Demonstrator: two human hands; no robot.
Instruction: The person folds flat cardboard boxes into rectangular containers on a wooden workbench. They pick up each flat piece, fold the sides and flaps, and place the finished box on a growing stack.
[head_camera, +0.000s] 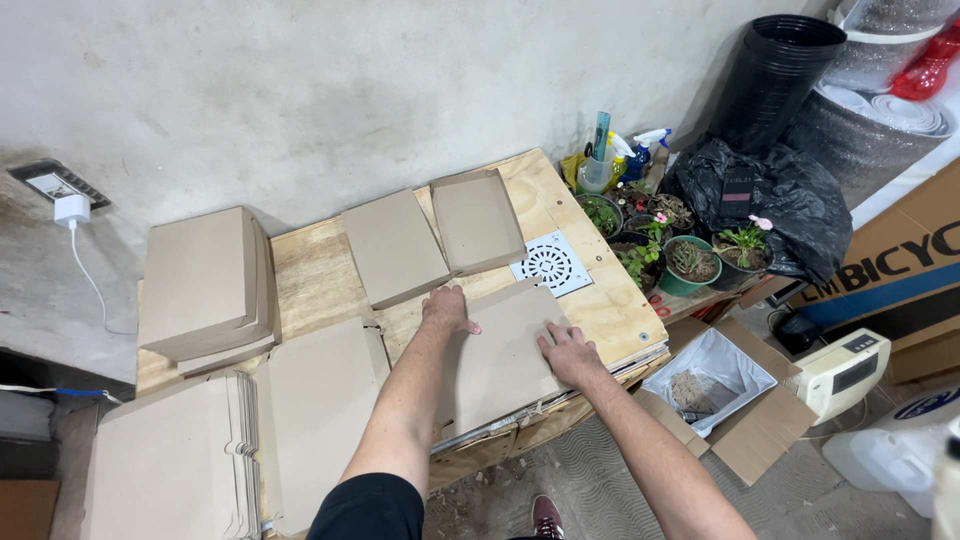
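Brown cardboard covered most of the wooden table (315, 262). The left hand (446, 308) lay palm down, fingers spread, on the far edge of a flat cardboard sheet (500, 362), and the right hand (568, 352) pressed flat on that sheet's right side; neither hand was closed around anything. The sheet sat at the table's front right, its near edge reaching to the table's lip or just past it.

From this position, the likeliest slip looked to be the sheet sliding toward the person and off the front edge, since both palms only pressed down and nothing gripped it. Uneven pressure from the 2 hands could also have creased the board crookedly.

Just beyond the left hand lay 2 folded box trays, the left tray (394, 247) and the right tray (476, 219), close enough that a forward push might have shoved them toward the wall. A white round-patterned drain cover (552, 263) lay near the sheet's far right corner and could have been nudged toward the potted plants (690, 262) at the table's end. An open carton (712, 385) on the floor stood below that side, so anything knocked off there might have dropped into or beside it. Stacks of cardboard (205, 283) at the left stood well apart.
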